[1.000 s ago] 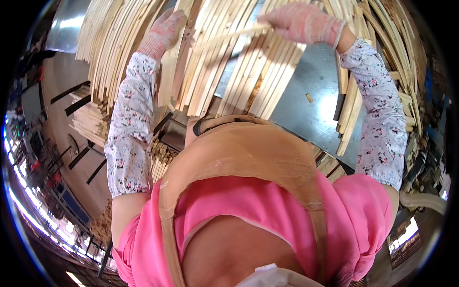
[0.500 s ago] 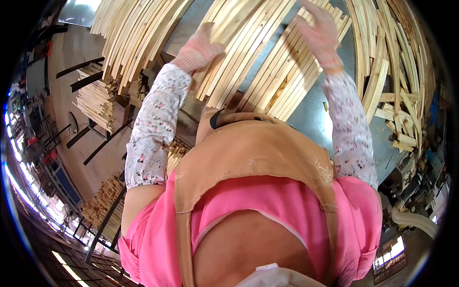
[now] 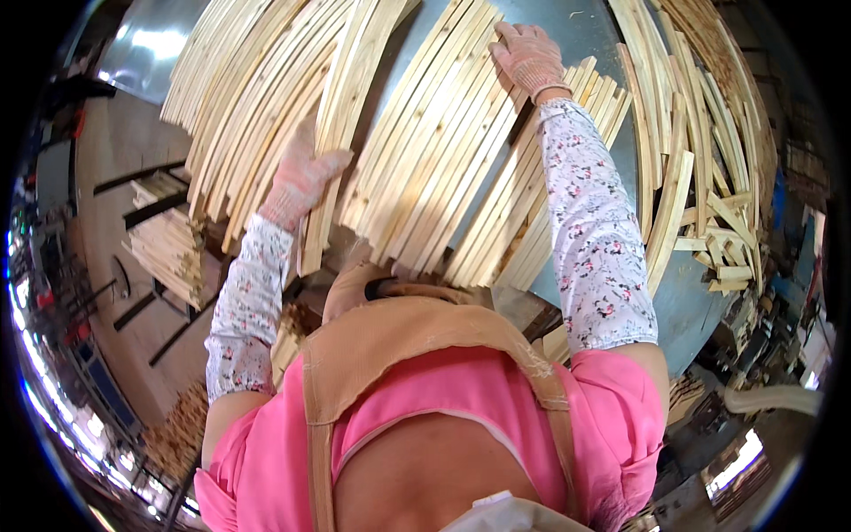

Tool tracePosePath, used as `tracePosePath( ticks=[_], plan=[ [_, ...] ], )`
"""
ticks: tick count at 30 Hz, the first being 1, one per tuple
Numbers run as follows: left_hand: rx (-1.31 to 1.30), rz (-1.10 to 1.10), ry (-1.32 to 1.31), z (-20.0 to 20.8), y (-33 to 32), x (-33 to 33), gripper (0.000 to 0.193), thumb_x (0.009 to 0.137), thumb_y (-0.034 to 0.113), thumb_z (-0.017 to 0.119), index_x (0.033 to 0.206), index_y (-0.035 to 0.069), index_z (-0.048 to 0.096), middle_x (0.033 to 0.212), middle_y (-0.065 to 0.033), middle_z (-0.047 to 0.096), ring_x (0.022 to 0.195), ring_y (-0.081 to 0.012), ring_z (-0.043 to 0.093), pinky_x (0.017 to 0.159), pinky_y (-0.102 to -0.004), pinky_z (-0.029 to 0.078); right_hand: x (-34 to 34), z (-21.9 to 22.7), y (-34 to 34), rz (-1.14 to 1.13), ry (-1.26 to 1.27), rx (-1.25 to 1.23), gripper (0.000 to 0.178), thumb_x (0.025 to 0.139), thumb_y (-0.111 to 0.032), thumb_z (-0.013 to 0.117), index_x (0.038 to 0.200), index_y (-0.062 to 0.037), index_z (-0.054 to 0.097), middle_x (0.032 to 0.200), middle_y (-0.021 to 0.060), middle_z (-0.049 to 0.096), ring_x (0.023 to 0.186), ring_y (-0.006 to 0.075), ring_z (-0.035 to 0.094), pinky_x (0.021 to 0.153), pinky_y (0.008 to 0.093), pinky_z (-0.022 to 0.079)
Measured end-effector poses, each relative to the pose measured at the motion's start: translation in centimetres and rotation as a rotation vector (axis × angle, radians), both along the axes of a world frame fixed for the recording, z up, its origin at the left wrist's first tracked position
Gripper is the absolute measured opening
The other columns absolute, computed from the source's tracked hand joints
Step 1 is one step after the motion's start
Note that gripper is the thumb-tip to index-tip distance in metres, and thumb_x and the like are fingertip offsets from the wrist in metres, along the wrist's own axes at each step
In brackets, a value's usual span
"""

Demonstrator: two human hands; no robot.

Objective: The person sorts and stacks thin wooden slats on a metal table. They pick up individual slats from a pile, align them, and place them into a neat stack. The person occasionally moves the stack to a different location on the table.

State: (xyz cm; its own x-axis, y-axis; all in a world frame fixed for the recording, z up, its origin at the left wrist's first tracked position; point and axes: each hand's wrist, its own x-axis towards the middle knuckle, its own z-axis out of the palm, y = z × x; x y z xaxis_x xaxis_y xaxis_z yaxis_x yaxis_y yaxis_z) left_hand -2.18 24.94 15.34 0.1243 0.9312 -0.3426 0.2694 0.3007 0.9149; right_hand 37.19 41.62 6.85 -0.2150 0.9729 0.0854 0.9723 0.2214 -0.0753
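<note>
Wooden strips (image 3: 427,137) touch the clasping left hand (image 3: 303,177) and half-curled right hand (image 3: 530,60).

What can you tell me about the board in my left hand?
The board is long, pale yellow wood with darker knots, apparently unpainted. It slants across the picture, its lower end near the brown apron, its upper end reaching the top edge. The gloved left hand holds it, thumb over its face. It is between the left strips and the middle strips; whether it touches either is unclear.

No readable txt, labels, brands, nos. or signs anywhere in view.
</note>
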Motion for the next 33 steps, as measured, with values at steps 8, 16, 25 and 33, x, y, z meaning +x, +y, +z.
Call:
tracePosePath(
  ticks=[8, 16, 25, 33],
  plan=[
    [-0.141, -0.097, -0.144, -0.2, 5.5, -3.8, 0.078, 0.09, 0.011, 0.083, 0.155, -0.005, 0.043, 0.131, -0.0131, 0.067, 0.112, -0.0184, 0.066, 0.097, -0.0327, 0.058, 0.7, -0.6, 1.9, -0.183, 0.279, -0.37, 0.05, 0.098, -0.049, 0.066, 0.128, -0.0102, 0.074, 0.121, 0.0166, 0.078, 0.116, 0.0352, 0.074, 0.099, 0.0478, 0.058],
    [-0.119, -0.06, -0.273, -0.3, 7.6, -5.3, 0.066, 0.09, 0.016, 0.083, 0.145, -0.002, 0.054, 0.127, -0.0104, 0.068, 0.111, -0.0166, 0.067, 0.096, -0.0305, 0.057, -1.8, 5.8, 3.3, -0.16, 0.084, -0.405, 0.043, 0.089, -0.049, 0.072, 0.105, -0.01, 0.08, 0.102, 0.0195, 0.079, 0.103, 0.0392, 0.076, 0.09, 0.0496, 0.058],
    [-0.101, -0.034, -0.26, 0.2, 7.2, -5.5, 0.057, 0.091, 0.015, 0.08, 0.141, 0.0, 0.058, 0.117, -0.0073, 0.07, 0.101, -0.014, 0.067, 0.088, -0.0293, 0.057, -0.7, 6.9, 0.9, -0.404, 0.533, -0.076, 0.053, 0.095, -0.05, 0.072, 0.123, -0.0056, 0.075, 0.121, 0.0234, 0.076, 0.116, 0.0412, 0.072, 0.099, 0.0466, 0.056],
    [-0.088, -0.05, -0.336, -0.3, 7.7, -4.4, 0.06, 0.092, 0.013, 0.079, 0.144, -0.003, 0.054, 0.117, -0.0094, 0.069, 0.103, -0.0161, 0.067, 0.091, -0.0307, 0.058, -12.7, 5.6, -13.5, -0.601, 0.681, -0.158, 0.082, 0.108, -0.04, 0.062, 0.169, 0.0023, 0.026, 0.156, 0.0285, 0.056, 0.129, 0.0362, 0.068, 0.118, 0.0419, 0.052]
  ],
)
